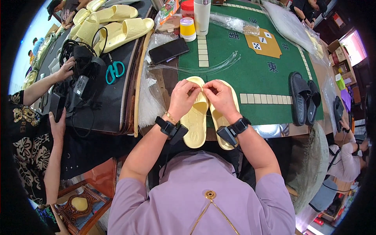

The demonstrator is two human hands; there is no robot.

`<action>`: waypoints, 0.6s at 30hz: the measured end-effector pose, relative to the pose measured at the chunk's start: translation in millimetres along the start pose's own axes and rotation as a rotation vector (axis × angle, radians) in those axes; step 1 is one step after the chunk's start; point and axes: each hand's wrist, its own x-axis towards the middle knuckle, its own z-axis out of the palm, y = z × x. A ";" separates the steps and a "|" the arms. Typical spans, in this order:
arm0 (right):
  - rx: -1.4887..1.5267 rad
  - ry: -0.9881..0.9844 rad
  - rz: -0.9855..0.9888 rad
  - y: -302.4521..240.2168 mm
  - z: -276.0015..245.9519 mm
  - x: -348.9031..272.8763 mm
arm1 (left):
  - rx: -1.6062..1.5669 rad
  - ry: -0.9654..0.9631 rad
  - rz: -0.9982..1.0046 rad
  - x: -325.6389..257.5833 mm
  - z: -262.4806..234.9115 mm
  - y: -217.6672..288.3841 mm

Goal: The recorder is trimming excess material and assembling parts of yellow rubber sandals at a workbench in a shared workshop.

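A pair of pale yellow slide slippers lies in front of me at the table's edge, toes pointing away: a left slipper (194,129) and a right slipper (222,135). My left hand (185,97) rests over the left slipper's strap, its thumb and forefinger pinched. Over the right slipper's strap, my right hand (220,98) pinches the same way. The fingertips of both hands nearly meet between the straps; whatever they hold is too small to make out. Beyond them lies a bunch of thin clear plastic strands (211,69).
Black slippers (299,98) stand on the green mat (262,84) to the right. A phone (169,51), yellow-and-white cups (188,28) and a white bottle (202,17) are farther back. Leftward, teal-handled scissors (114,73) and more yellow slippers (127,33) lie near another person's hands (64,70).
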 end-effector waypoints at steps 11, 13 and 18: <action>0.015 0.011 0.008 -0.6 1.2 0.3 | 0.036 0.019 0.061 0.3 -0.4 -1.1; 0.016 0.013 0.005 -0.7 1.2 0.4 | 0.029 0.011 0.042 0.2 -0.2 -1.2; 0.008 0.009 0.015 -0.9 0.4 -0.3 | 0.039 0.005 0.052 0.2 -0.5 -2.0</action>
